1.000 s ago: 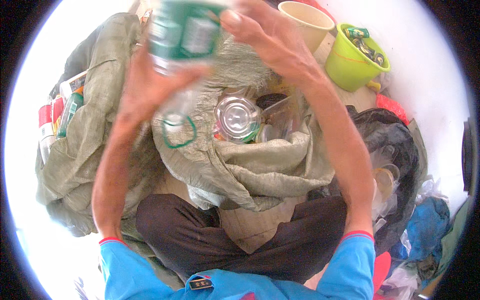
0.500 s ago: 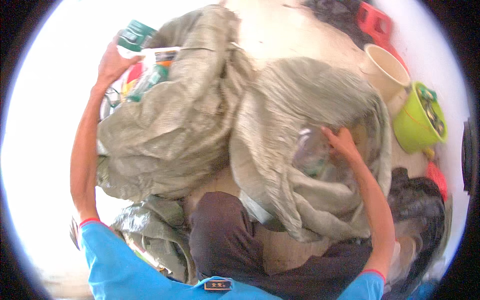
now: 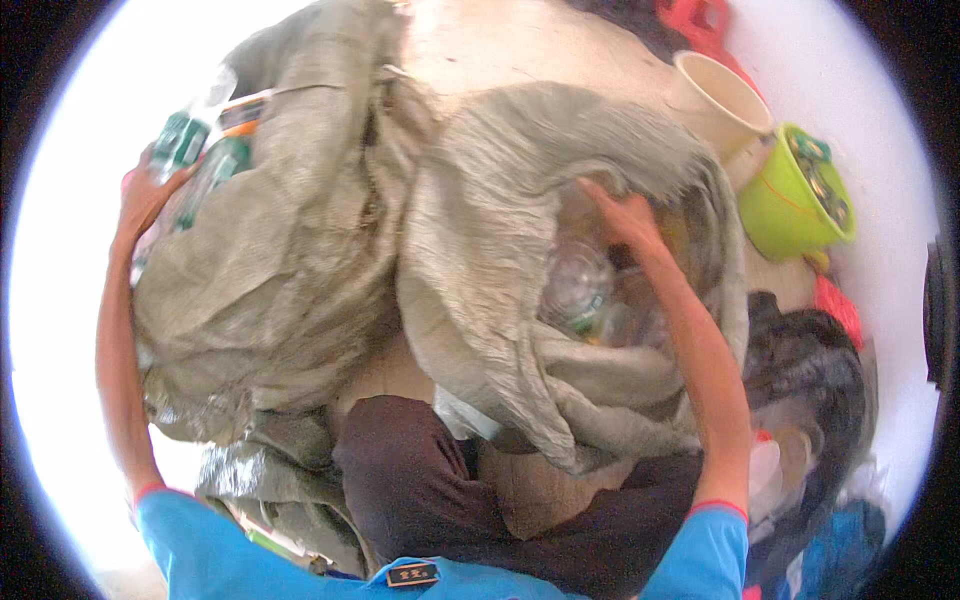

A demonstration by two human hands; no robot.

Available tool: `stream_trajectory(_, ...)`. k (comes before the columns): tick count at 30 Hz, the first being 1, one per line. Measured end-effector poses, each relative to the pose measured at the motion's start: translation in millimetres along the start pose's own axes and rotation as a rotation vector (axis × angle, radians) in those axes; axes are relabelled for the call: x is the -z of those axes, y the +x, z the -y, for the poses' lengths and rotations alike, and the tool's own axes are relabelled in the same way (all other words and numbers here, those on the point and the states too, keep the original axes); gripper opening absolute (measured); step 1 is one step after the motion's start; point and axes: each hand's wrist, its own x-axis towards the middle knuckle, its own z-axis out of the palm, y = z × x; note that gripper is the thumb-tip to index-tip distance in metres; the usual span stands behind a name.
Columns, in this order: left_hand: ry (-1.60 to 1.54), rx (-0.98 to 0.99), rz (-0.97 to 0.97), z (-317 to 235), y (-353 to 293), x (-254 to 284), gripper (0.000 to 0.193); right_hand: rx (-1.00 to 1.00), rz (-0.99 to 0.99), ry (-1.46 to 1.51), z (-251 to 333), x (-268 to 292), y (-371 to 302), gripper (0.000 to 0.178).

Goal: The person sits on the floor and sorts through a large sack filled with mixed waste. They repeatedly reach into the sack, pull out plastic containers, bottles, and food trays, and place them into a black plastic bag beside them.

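Note:
At the mouth of a large grey-green woven sack [image 3: 270, 220], my left hand [image 3: 148, 200] is closed on the lower part of a clear plastic bottle with a green label [image 3: 180, 142]. Another green-labelled bottle [image 3: 222, 165] lies beside it in that opening. My right hand [image 3: 628, 218] reaches inside a second woven sack [image 3: 480, 220], its mouth facing up. The fingers there look stretched out and hold nothing I can see, though they are slightly blurred. Below that hand, several clear plastic bottles [image 3: 578, 280] lie in the sack.
Along the right wall stand a cream bucket [image 3: 722, 95] and a lime-green bucket [image 3: 785, 205] with small items in it. A red plastic thing [image 3: 700, 25] lies behind. Black plastic bags [image 3: 810, 375] lie at the right. My knee [image 3: 400, 460] is close to both sacks.
The whole view has shifted, and the sacks appear further left. The green-labelled bottle in my left hand has turned more upright. My right hand has moved toward the far side of the sack opening.

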Motion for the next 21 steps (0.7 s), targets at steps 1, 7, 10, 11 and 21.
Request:
stream_trajectory(1, 0.057, -0.04, -0.017, 1, -8, -1, 0.1, 0.028, -0.007, 0.011, 2, -1, 0, 0.101)
stream_trajectory(7, 0.053, -0.013, 0.028, 21, 1, -3, 0.102, 0.167, 0.086, 0.02, 18, -5, -3, 0.097)
stream_trajectory(10, 0.088, 0.129, 0.006, -4, 9, 12, 0.092, 0.214, 0.118, -0.123, 13, -9, 2, 0.081)
stream_trajectory(11, 0.183, -0.089, -0.183, -23, 4, 18, 0.084, 0.228, 0.128, -0.213, 9, -10, 6, 0.075)
stream_trajectory(21, -0.539, -1.236, 0.153, -378, -171, -68, 0.029, 0.358, -0.068, -0.341, -54, -45, 45, 0.056)
